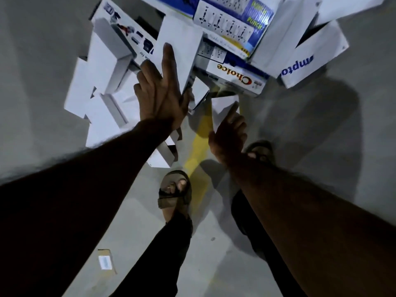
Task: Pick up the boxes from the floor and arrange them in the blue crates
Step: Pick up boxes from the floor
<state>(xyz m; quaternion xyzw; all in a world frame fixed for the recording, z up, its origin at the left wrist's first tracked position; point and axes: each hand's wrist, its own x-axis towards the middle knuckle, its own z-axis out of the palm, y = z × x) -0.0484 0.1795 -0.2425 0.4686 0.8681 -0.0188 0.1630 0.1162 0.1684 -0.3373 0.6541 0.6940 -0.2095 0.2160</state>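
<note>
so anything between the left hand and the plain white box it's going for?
Nothing visible. The left hand already lies with straight fingers on the white box, which sits on top of the pile. The right hand points at a smaller white box. No blue crate is in view.

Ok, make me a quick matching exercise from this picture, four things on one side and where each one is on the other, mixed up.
Things:
1. Choice box
2. small brown box
3. yellow floor line
4. left hand

Places:
A. lying alone on the floor, bottom left
B. running between the two sandalled feet
C. in the pile, right of the left hand
D. reaching over the plain white boxes

Pairs: 1-C, 2-A, 3-B, 4-D
</note>
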